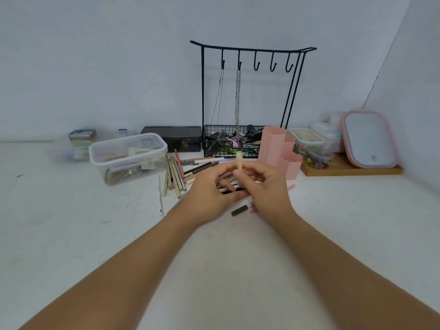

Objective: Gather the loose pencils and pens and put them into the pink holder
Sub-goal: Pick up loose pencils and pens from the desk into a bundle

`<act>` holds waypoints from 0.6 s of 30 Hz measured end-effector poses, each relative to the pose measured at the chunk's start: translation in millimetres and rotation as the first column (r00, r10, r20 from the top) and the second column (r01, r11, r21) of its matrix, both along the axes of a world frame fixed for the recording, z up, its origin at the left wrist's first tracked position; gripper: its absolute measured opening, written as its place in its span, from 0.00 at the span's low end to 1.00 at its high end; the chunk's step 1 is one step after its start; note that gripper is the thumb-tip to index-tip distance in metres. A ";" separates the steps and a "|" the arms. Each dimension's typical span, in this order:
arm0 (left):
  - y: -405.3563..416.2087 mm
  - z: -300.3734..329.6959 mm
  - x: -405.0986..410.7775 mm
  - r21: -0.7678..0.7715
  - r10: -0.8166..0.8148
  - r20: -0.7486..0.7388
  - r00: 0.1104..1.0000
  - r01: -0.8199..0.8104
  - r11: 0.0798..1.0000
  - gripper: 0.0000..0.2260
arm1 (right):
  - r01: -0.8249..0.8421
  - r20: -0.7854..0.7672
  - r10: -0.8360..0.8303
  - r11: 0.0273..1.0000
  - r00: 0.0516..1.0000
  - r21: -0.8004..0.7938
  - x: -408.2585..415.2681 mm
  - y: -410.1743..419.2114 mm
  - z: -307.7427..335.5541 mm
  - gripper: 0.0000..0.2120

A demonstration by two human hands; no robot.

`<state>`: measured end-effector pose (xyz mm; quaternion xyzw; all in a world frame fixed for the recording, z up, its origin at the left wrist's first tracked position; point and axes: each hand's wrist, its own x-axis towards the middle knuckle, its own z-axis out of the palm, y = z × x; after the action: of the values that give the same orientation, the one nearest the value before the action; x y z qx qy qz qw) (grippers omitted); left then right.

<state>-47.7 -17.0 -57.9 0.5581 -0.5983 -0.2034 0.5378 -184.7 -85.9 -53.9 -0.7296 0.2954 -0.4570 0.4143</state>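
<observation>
My right hand [264, 186] pinches a cream pencil [238, 160] that stands nearly upright, blurred at its top. My left hand [209, 191] hovers beside it over a heap of loose pencils and pens [181, 172] on the white table, fingers spread; whether they touch a black pen [229, 191] below is unclear. A dark stubby pen [239, 210] and a pink one lie under my right wrist. The pink holder [273, 148], with stepped hexagonal tubes, stands just behind my right hand. I see nothing inside its tubes from this angle.
A clear plastic tub [128, 158] sits to the left of the heap, a black box [173, 136] behind it. A black wire rack [238, 139] with hooks and hanging chains stands at the back. Small containers and a pink-rimmed lid rest on a wooden board [352, 170] at right.
</observation>
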 end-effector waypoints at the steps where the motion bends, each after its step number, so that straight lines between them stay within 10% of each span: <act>1: -2.0 -1.5 -0.8 -0.024 -0.003 0.010 1.000 0.003 1.000 0.19 | -0.039 0.035 0.038 0.999 0.999 0.030 0.8 1.8 0.6 0.07; 10: -8.1 -3.3 5.9 -0.062 0.201 -0.098 0.975 -0.207 0.976 0.07 | -0.113 0.230 0.051 0.957 0.972 0.266 -6.5 -22.6 5.3 0.12; 14: -3.7 4.5 7.7 -0.004 0.176 -0.232 0.957 -0.182 0.983 0.11 | 0.020 -0.165 -0.011 0.998 0.986 0.053 -33.5 -30.4 20.5 0.12; 18: 3.2 5.1 8.1 0.056 0.168 -0.195 0.966 -0.160 0.986 0.16 | -0.168 -0.652 0.119 0.986 0.749 -0.013 -52.1 -29.0 23.0 0.08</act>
<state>-39.6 -13.8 -52.9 0.5931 -0.4890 -0.2250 0.5987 -236.8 -114.9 -30.9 -0.8772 0.3473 -0.1532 0.2939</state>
